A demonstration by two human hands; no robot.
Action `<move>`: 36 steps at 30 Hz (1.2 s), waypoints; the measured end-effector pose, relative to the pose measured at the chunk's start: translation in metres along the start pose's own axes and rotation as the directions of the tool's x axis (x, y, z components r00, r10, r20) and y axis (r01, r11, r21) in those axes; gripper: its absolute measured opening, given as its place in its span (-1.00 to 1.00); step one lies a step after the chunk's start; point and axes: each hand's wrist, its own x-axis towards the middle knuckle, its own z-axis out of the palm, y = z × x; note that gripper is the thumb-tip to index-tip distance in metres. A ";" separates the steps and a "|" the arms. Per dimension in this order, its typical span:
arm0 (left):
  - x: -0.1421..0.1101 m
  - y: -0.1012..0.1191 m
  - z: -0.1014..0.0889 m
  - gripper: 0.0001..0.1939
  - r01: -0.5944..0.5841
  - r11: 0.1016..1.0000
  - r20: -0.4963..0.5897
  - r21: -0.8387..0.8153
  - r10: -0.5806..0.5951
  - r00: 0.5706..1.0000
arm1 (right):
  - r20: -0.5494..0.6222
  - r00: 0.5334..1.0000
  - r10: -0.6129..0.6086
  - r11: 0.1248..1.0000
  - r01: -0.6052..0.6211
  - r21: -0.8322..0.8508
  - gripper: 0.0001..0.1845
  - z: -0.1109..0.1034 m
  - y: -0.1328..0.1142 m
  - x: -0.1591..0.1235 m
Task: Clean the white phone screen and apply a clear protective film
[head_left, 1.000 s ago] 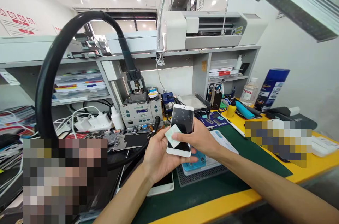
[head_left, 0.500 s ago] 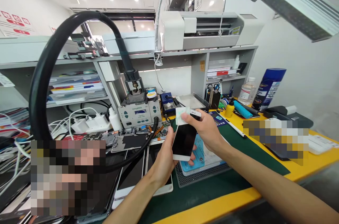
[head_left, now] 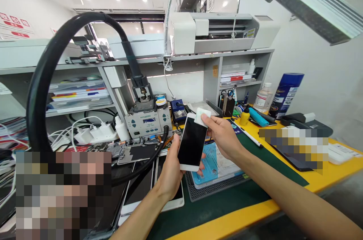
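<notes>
"Holding the phone, how do the left hand's fingers sit?"

"Curled round it from behind; the thumb lies along the left edge, and fingertips show past the right edge; the grasp is closed on the phone, with the palm mostly hidden."

"And what does the phone look like?"

"Slim, with a white border and rounded corners; the screen is an even, glossy black; a white strip runs across the bottom, and another at the top is partly covered; it leans, its top end tipped to the right in the view."

"What covers the top?"

"A small, pale square pad; the right hand has it pinched, thumb uppermost, the other fingers bent in beneath; the pad overlaps the phone's upper right corner; whether it presses on the glass cannot be told."

"Where is the phone, then?"

"Raised over the bench, in front of the grey station with its small display; behind and below its lower right side is a blue sheet; a dark mesh mat lies under that, on the green mat; another white-edged device lies partly hidden by the left wrist."
</notes>
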 end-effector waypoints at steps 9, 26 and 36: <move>0.002 0.004 -0.004 -0.34 0.039 0.998 0.010 -0.051 -0.039 0.999 | 0.111 0.994 0.024 0.998 -0.030 0.054 -0.58 -0.001 -0.005 0.000; 0.006 0.018 -0.011 -0.55 -0.075 0.981 -0.149 -0.177 0.049 0.988 | 0.272 0.924 0.270 0.956 -0.223 -0.191 -0.48 0.004 0.004 -0.004; 0.007 0.028 -0.010 -0.67 -0.204 0.947 -0.344 -0.250 0.110 0.932 | 0.511 0.721 0.468 0.881 -0.336 -0.332 -0.30 0.008 0.007 -0.015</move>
